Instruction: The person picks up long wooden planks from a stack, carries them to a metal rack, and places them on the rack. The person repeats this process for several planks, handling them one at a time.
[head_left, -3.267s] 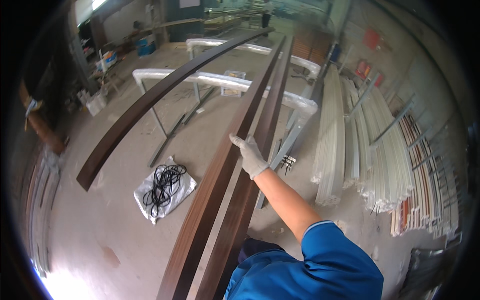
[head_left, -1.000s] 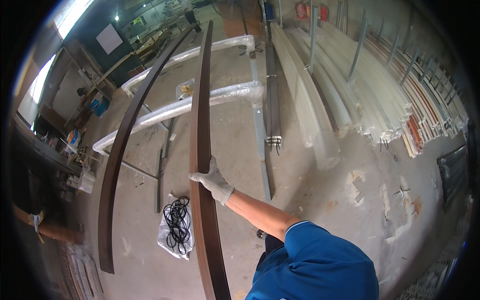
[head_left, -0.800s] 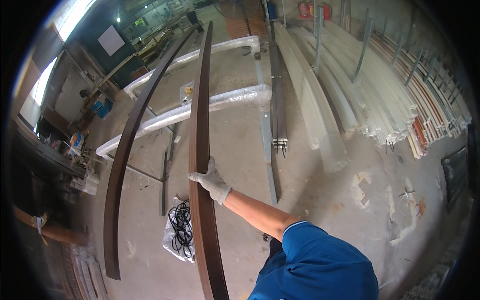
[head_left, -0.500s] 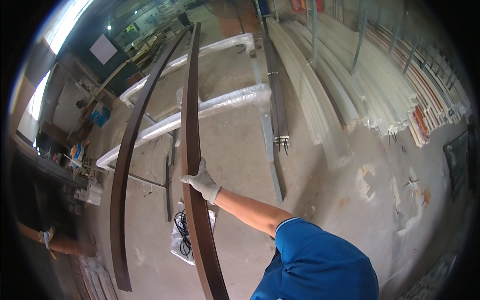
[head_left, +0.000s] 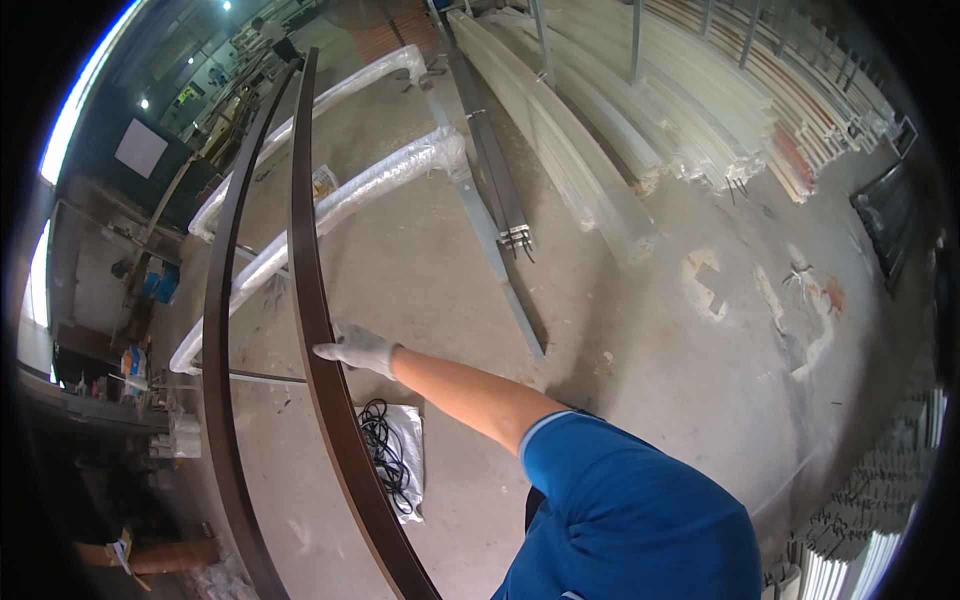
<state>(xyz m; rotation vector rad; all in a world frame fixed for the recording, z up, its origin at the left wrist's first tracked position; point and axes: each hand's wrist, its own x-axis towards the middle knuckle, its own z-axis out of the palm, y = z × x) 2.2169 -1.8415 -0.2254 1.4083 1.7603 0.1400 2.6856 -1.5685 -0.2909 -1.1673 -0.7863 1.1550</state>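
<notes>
Glove [head_left: 355,347] of white fabric covers your one visible hand, closed on a long, smooth dark-brown bar [head_left: 312,330]; a matching bar [head_left: 213,330] runs beyond it. Just below, black cable [head_left: 382,452] coils on clear plastic sheet [head_left: 410,440]. Wrapped white tubes [head_left: 330,210] lie farther out.

Daylight glare at left; edges bend, darken

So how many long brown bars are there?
2. One long brown bar runs up the middle-left with the gloved hand on it; the other brown bar lies just left of it. More could be hidden elsewhere.
</notes>
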